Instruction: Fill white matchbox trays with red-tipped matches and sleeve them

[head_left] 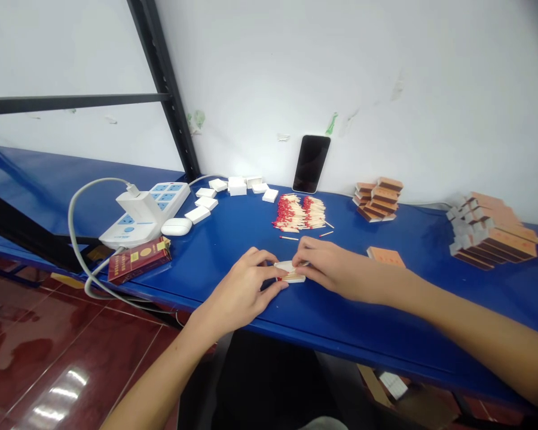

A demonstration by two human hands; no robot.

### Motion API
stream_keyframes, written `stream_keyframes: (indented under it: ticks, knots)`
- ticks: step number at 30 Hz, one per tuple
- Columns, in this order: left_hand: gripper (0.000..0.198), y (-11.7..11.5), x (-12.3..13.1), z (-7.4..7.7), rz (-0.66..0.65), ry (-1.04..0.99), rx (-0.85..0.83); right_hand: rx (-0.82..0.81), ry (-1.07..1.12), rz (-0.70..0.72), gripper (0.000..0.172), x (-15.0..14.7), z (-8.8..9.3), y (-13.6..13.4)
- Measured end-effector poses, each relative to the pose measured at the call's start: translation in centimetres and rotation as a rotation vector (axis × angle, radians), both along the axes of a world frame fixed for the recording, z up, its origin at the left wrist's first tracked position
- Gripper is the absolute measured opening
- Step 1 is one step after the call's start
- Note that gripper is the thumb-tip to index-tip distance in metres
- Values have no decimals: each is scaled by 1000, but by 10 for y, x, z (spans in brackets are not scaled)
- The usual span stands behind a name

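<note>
A small white matchbox tray (pixel 299 278) with some matches in it lies on the blue table near its front edge. My left hand (pixel 246 285) grips the tray's left end between thumb and fingers. Over the right end, the fingers of my right hand (pixel 325 266) are pinched together on what looks like a match, mostly hidden by the fingertips. Beyond my hands lies a pile of red-tipped matches (pixel 299 213), with a few loose ones beside it. An orange matchbox sleeve (pixel 386 257) rests behind my right forearm.
Several white trays (pixel 206 203) sit at the back left, near a power strip (pixel 168 194), a white earbud case (pixel 176 226) and a dark red box (pixel 140 260). A phone (pixel 311 164) leans on the wall. Matchboxes form a small stack (pixel 379 200) and a larger one (pixel 495 230) rightward.
</note>
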State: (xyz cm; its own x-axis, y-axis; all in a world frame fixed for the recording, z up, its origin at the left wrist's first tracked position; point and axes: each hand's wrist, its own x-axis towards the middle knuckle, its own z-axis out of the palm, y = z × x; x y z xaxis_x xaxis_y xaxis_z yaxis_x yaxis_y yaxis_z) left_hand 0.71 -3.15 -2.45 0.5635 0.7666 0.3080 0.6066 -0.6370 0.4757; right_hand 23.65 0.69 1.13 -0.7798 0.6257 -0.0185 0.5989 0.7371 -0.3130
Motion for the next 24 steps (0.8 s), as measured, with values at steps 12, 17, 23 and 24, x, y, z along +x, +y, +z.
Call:
stream_keyframes:
  ticks: [12, 17, 23, 24]
  knots:
    - [27, -2, 2, 1, 84, -137, -105, 19, 22, 23, 17, -18, 13, 4]
    - [23, -2, 2, 0, 80, -93, -81, 54, 93, -49, 14, -16, 16, 10]
    - [22, -2, 2, 1, 77, -63, -56, 228, -1, -158, 21, -16, 2, 52]
    - [21, -2, 2, 1, 73, -64, -59, 236, -34, -149, 22, -19, -3, 58]
